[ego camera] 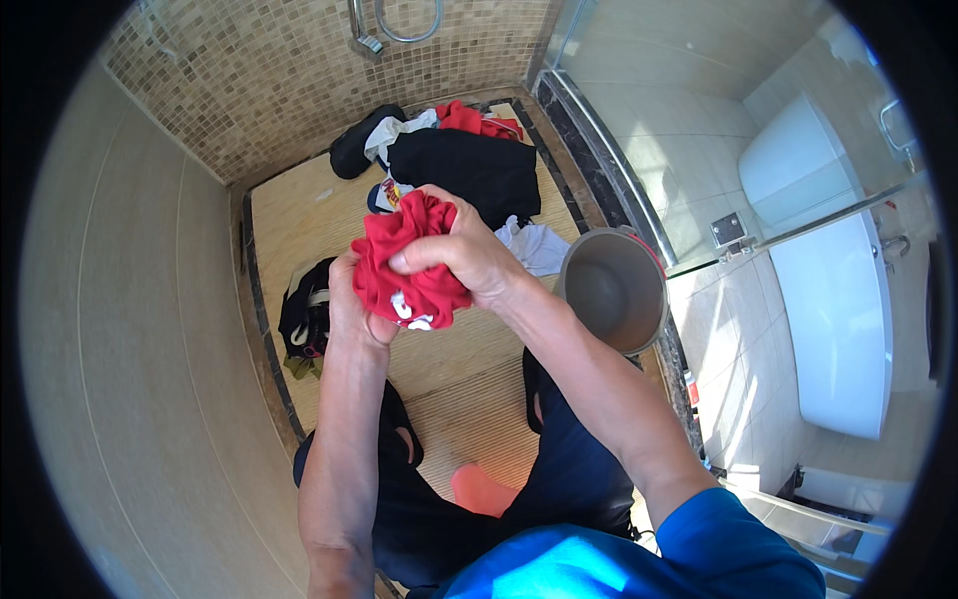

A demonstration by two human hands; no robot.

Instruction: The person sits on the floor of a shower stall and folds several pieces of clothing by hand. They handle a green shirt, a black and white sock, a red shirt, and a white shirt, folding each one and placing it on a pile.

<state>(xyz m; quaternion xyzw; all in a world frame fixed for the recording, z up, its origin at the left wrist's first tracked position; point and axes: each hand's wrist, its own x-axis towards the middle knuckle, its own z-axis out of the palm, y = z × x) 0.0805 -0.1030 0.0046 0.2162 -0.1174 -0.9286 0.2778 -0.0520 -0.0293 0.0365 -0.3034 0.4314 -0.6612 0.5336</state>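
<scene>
Bunched up between both hands is a red cloth garment (415,258) with white printed marks on its lower part. My left hand (350,296) grips it from the left and beneath, its fingers mostly hidden behind the fabric. From the right my right hand (464,251) clasps it, thumb pressed across the front. Beyond the hands, a black garment (468,168) lies spread on the shower floor (299,202). A white cloth (535,245) rests beside a grey bucket (614,288), whose visible inside holds no clothes.
At the back are a black shoe-like item (363,142), a whitish cloth (400,133) and another red garment (479,121). A dark clothing pile (308,311) lies left. A glass panel (703,150) and raised stone curb (599,150) bound the right side; a white bathtub (838,322) stands beyond.
</scene>
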